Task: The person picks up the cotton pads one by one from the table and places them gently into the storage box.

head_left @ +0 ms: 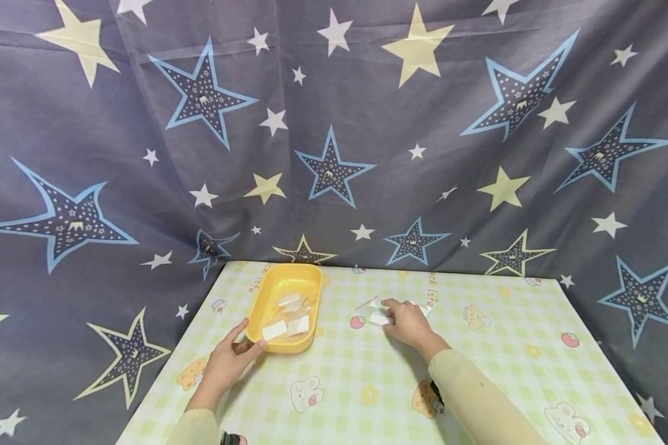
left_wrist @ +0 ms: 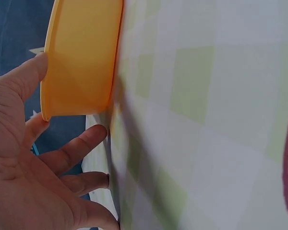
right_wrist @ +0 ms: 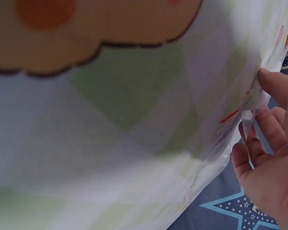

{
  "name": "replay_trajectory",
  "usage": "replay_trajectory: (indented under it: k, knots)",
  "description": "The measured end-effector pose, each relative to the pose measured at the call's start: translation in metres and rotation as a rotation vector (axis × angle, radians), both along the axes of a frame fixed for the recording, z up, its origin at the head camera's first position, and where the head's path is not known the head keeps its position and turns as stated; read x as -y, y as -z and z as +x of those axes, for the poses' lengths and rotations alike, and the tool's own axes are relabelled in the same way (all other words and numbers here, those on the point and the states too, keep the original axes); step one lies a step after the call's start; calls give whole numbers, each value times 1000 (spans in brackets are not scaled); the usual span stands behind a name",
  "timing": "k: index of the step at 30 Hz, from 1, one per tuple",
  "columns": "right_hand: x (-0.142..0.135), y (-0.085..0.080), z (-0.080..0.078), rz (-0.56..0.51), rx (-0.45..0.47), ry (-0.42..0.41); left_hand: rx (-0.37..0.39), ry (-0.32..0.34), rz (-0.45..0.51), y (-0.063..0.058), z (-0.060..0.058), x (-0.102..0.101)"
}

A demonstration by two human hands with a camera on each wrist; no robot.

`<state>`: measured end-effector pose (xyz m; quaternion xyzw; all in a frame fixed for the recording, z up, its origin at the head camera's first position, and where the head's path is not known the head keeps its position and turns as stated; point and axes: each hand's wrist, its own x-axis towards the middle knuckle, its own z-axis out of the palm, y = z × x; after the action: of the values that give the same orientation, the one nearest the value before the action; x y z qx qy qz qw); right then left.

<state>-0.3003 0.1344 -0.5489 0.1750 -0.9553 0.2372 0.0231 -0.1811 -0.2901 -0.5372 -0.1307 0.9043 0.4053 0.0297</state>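
On the left of the table stands a yellow tray (head_left: 287,347) with several small clear plastic bags (head_left: 298,325) in it, some holding white pieces. My left hand (head_left: 229,364) grips the tray's near left corner by the rim, thumb and index finger on either side; in the left wrist view the other fingers of that hand (left_wrist: 36,163) are spread below the rim. Right of the tray, my right hand (head_left: 409,322) pinches a small clear plastic bag (right_wrist: 249,117) at the tabletop. Beside its fingertips lie more clear bags with white pieces (head_left: 380,318), partly hidden by the hand.
A green and white checked cloth (head_left: 345,364) with cartoon prints covers the table. Behind it and at both sides hangs a dark curtain (head_left: 334,235) with stars, close to the table's back edge.
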Motion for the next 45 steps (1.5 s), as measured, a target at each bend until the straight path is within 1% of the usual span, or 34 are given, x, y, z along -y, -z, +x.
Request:
replay_trajectory:
  k: [3, 6, 10, 14, 17, 20, 25, 31, 40, 45]
  knots:
    - [0, 1, 0, -11, 6, 6, -3, 11, 6, -2, 0, 0]
    - [1, 3, 1, -55, 35, 14, -4, 15, 4, -2, -1, 0]
    - [3, 3, 2, -152, 71, 25, -2, 14, -2, 0, -2, 1]
    - [7, 2, 4, -259, 96, 56, 0, 12, -3, 0, -1, 1]
    - [11, 0, 5, -319, 98, 74, 5, 4, 3, 1, -2, 2]
    - [14, -4, 5, -355, 91, 78, 8, -3, 6, 3, -4, 4]
    - [20, -13, 6, -372, 82, 75, 7, -10, 1, 4, -5, 4]
    - [30, -24, 4, -371, 69, 45, -9, -12, -14, 3, -3, 3]
    - [56, -43, 1, -380, 45, -36, -19, -6, -12, 2, -3, 4]
    - [78, -53, 1, -369, 73, -93, -19, -6, -23, 2, -3, 2]
